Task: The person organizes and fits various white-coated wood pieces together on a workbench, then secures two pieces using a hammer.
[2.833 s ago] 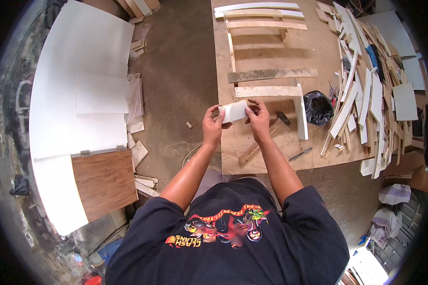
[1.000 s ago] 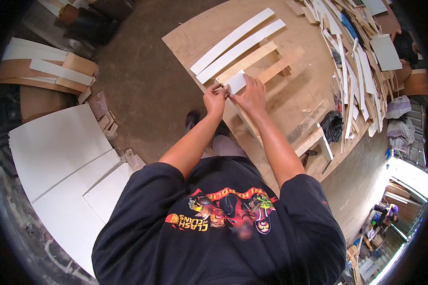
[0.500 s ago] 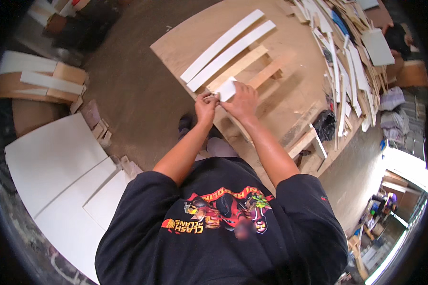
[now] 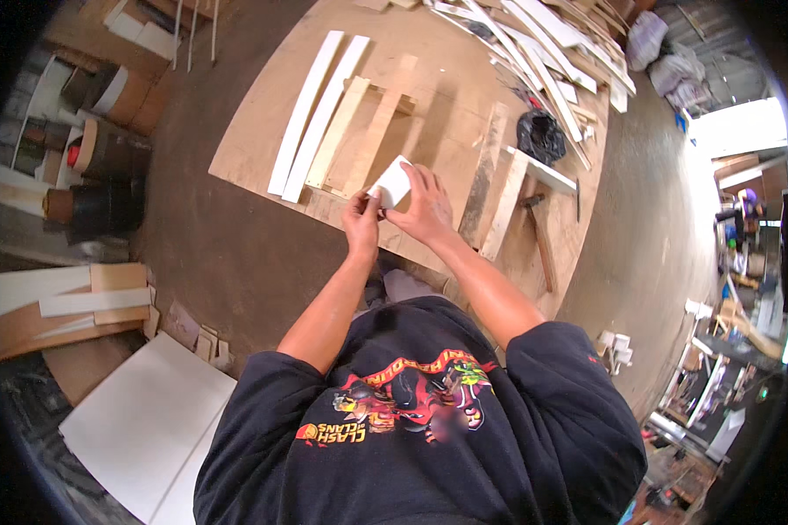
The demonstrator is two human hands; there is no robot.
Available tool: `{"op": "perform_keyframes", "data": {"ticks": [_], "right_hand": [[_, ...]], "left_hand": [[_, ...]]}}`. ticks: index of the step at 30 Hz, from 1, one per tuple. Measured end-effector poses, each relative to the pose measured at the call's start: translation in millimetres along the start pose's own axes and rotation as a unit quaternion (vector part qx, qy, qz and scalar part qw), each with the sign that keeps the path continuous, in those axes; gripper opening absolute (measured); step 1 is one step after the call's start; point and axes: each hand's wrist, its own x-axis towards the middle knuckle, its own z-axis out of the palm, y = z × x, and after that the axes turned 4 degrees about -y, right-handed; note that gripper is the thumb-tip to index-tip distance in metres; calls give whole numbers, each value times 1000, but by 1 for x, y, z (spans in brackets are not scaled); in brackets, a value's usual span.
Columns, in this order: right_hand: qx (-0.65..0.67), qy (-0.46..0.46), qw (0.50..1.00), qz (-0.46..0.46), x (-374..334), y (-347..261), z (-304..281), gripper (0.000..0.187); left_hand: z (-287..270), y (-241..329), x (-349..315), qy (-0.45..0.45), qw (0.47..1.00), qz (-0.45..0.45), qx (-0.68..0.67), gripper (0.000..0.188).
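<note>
One block (image 4: pixel 392 182): you're holding it up over the near side of the table (image 4: pixel 254 144).
Turn: you're swinging right; versus half a second ago, the strips (image 4: pixel 306 114) are standing steeper in view and the hammer (image 4: pixel 543 245) is showing clearly.
Upshot: block is staying in your grip through the turn, so you're probably just handling it, not setting it down.
Left hand (image 4: pixel 362 225): thumb and fingers nearly closed, pinching the lower-left corner.
Right hand (image 4: pixel 425 206): fingers half open, wrapping the right edge.
White face: looking flat, plain, rectangular, tilting up to the right; underside hiding, can't tell.
</note>
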Motion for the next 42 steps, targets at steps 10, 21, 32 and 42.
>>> {"op": "perform_keyframes", "data": {"ticks": [10,21,32,42], "right_hand": [[-17,68,990,121,-141,40,-56,88],[21,122,977,172,-238,152,-157,93],[-11,86,980,181,-352,319,-304,92],[-35,33,987,152,-357,386,-382,95]], "left_hand": [[55,-60,-100,-172,976,-133,31,27],[192,-136,-171,-240,957,-149,72,27],[377,-264,-289,-274,940,-189,72,34],[464,-307,-294,-256,957,-128,37,32]]}}
